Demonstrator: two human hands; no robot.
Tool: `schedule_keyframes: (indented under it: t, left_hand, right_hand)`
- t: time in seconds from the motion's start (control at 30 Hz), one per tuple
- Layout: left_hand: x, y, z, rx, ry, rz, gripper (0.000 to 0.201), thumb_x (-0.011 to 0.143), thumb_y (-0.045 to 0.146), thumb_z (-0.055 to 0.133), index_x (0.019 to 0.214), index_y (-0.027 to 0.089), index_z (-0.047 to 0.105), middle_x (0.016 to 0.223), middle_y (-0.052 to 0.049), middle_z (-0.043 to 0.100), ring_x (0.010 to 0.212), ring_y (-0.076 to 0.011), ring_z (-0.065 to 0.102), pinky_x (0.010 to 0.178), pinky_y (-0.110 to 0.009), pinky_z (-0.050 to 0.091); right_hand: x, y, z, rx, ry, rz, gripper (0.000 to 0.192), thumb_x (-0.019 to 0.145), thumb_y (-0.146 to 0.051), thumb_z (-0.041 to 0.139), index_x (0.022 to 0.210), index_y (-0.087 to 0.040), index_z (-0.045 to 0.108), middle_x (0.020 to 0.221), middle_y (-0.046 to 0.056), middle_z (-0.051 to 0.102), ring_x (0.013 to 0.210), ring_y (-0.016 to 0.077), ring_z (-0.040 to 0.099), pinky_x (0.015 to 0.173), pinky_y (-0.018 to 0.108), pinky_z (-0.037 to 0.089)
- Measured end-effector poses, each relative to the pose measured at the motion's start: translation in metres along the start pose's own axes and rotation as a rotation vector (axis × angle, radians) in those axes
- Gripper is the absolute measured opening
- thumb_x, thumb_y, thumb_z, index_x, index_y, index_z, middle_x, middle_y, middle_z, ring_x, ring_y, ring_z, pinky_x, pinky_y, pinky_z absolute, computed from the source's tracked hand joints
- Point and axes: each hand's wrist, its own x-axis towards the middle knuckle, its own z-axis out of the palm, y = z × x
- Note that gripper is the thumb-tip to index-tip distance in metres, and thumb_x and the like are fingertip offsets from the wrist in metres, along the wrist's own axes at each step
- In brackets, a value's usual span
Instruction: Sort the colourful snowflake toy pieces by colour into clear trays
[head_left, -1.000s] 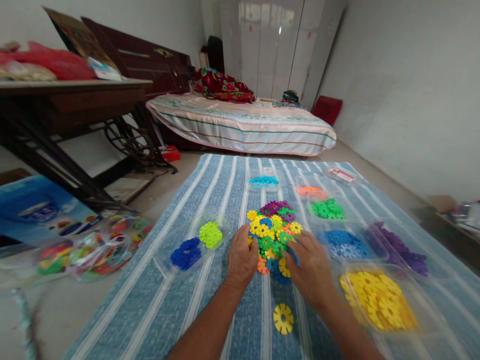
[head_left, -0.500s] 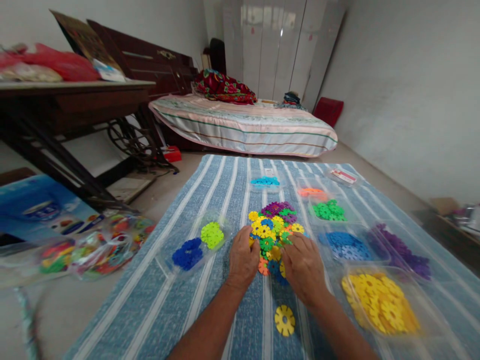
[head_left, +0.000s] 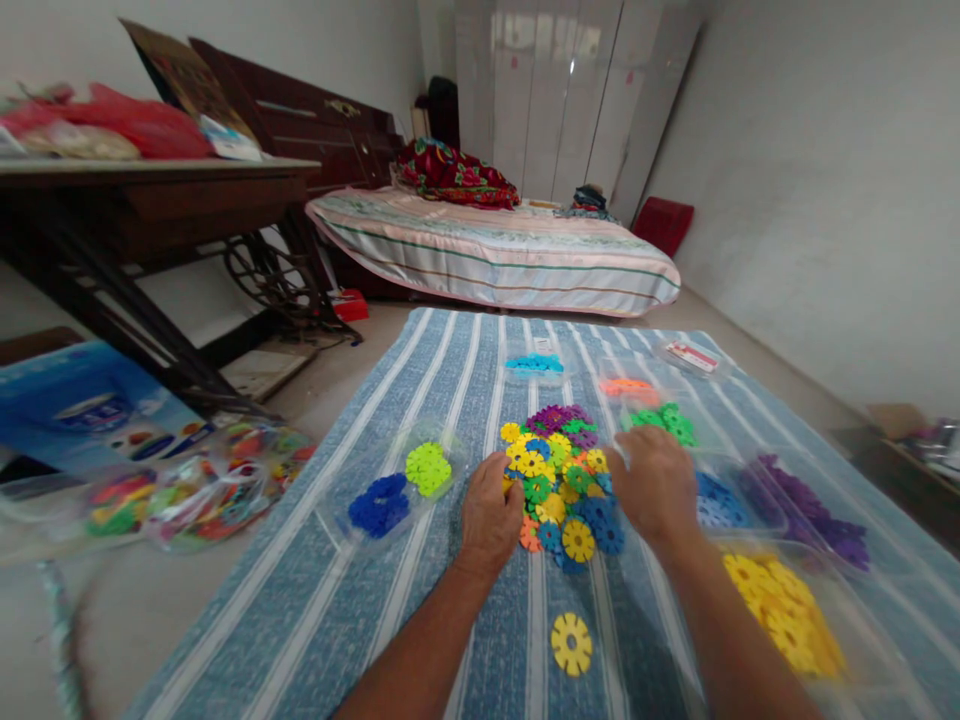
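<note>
A mixed pile of flower-shaped plastic discs (head_left: 555, 465) lies mid-cloth, in yellow, green, blue, purple and orange. My left hand (head_left: 489, 512) rests against its left side with curled fingers; a yellow disc (head_left: 508, 484) shows between thumb and forefinger. My right hand (head_left: 658, 485) is closed just right of the pile, in front of the tub of green discs (head_left: 675, 424). Whatever its fingers hold is hidden. One loose yellow disc (head_left: 571, 644) lies flat near me.
Clear tubs hold blue discs (head_left: 720, 500), purple discs (head_left: 814, 515), yellow discs (head_left: 784, 615), orange discs (head_left: 627, 386) and light-blue discs (head_left: 534, 363). A left tub has dark-blue discs (head_left: 379, 506) and lime discs (head_left: 428, 468). Beyond the striped cloth (head_left: 420, 590) stands a bed (head_left: 495, 265).
My right hand has left the pile and moved right, towards the green discs' tub. More blue and yellow discs show where it was. My left hand stays at the pile.
</note>
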Motion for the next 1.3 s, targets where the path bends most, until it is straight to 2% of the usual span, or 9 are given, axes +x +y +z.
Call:
schedule_keyframes:
  t: [0.13, 0.3, 0.57, 0.67, 0.87, 1.0, 1.07, 1.2, 1.3]
  left_hand:
    - [0.000, 0.000, 0.000, -0.004, 0.002, 0.009, 0.028, 0.078, 0.015, 0.048, 0.104, 0.012, 0.058, 0.109, -0.014, 0.064, 0.107, -0.0223, 0.058, 0.096, -0.040, 0.048]
    - [-0.001, 0.000, 0.001, -0.006, 0.006, 0.012, 0.027, 0.079, 0.016, 0.048, 0.104, 0.014, 0.058, 0.110, -0.013, 0.064, 0.106, -0.0219, 0.058, 0.096, -0.041, 0.048]
    - [-0.002, -0.003, 0.003, -0.007, 0.004, 0.007, 0.029, 0.078, 0.016, 0.049, 0.107, 0.015, 0.057, 0.111, -0.011, 0.063, 0.109, -0.0220, 0.057, 0.097, -0.041, 0.046]
    - [-0.002, -0.002, 0.003, -0.023, 0.001, 0.007, 0.029, 0.079, 0.015, 0.048, 0.106, 0.015, 0.057, 0.111, -0.011, 0.062, 0.109, -0.0217, 0.056, 0.097, -0.041, 0.046]
    - [-0.001, -0.001, 0.002, -0.026, -0.009, 0.005, 0.027, 0.078, 0.016, 0.049, 0.104, 0.017, 0.057, 0.110, -0.010, 0.062, 0.109, -0.0218, 0.056, 0.097, -0.041, 0.046]
    - [0.000, 0.000, 0.001, -0.019, -0.030, -0.010, 0.028, 0.077, 0.015, 0.049, 0.104, 0.016, 0.057, 0.111, -0.011, 0.062, 0.108, -0.0220, 0.057, 0.097, -0.041, 0.046]
    - [0.000, 0.000, 0.001, -0.018, -0.044, -0.017, 0.030, 0.076, 0.015, 0.049, 0.105, 0.015, 0.057, 0.112, -0.012, 0.062, 0.109, -0.0224, 0.056, 0.098, -0.041, 0.045]
    - [0.000, 0.001, 0.000, -0.028, -0.052, -0.021, 0.031, 0.075, 0.014, 0.049, 0.106, 0.014, 0.056, 0.113, -0.012, 0.062, 0.109, -0.0225, 0.056, 0.099, -0.041, 0.045]
    - [0.001, 0.001, 0.000, -0.035, -0.047, -0.017, 0.031, 0.075, 0.014, 0.050, 0.106, 0.016, 0.056, 0.113, -0.011, 0.061, 0.109, -0.0222, 0.056, 0.098, -0.041, 0.045]
  right_hand:
    - [-0.024, -0.034, 0.015, 0.014, -0.263, -0.044, 0.026, 0.084, -0.038, 0.052, 0.088, -0.016, 0.067, 0.100, 0.011, 0.064, 0.108, 0.0275, 0.048, 0.084, 0.036, 0.035]
    - [-0.030, -0.042, 0.026, 0.000, -0.326, -0.034, 0.021, 0.086, -0.031, 0.052, 0.089, -0.015, 0.066, 0.104, 0.012, 0.064, 0.111, 0.0273, 0.047, 0.086, 0.037, 0.034]
    - [-0.036, -0.035, 0.027, 0.081, -0.240, -0.129, 0.018, 0.085, -0.023, 0.055, 0.070, -0.020, 0.064, 0.084, 0.005, 0.065, 0.092, 0.0218, 0.054, 0.082, 0.034, 0.034]
    - [-0.039, -0.031, 0.028, 0.113, -0.212, -0.170, 0.019, 0.086, -0.023, 0.053, 0.069, -0.021, 0.063, 0.081, 0.003, 0.064, 0.086, 0.0193, 0.054, 0.080, 0.033, 0.034]
    - [-0.044, -0.026, 0.029, 0.208, -0.020, -0.265, 0.023, 0.087, -0.019, 0.049, 0.067, -0.021, 0.061, 0.074, 0.001, 0.062, 0.080, 0.0167, 0.052, 0.077, 0.030, 0.034]
    - [-0.033, -0.013, 0.019, 0.187, 0.020, -0.282, 0.028, 0.089, -0.018, 0.043, 0.067, -0.020, 0.060, 0.073, 0.002, 0.061, 0.079, 0.0165, 0.052, 0.077, 0.030, 0.033]
    - [-0.018, 0.001, 0.010, 0.135, 0.064, -0.230, 0.030, 0.090, -0.019, 0.041, 0.066, -0.019, 0.060, 0.074, 0.004, 0.062, 0.078, 0.0169, 0.052, 0.076, 0.030, 0.034]
    - [0.009, 0.028, -0.007, -0.034, 0.258, 0.088, 0.027, 0.090, -0.030, 0.044, 0.088, -0.014, 0.065, 0.080, 0.009, 0.064, 0.078, 0.0217, 0.054, 0.073, 0.033, 0.036]
    - [-0.001, 0.025, -0.009, -0.004, 0.183, 0.013, 0.027, 0.089, -0.032, 0.045, 0.096, -0.015, 0.064, 0.085, 0.010, 0.065, 0.084, 0.0230, 0.056, 0.075, 0.035, 0.039]
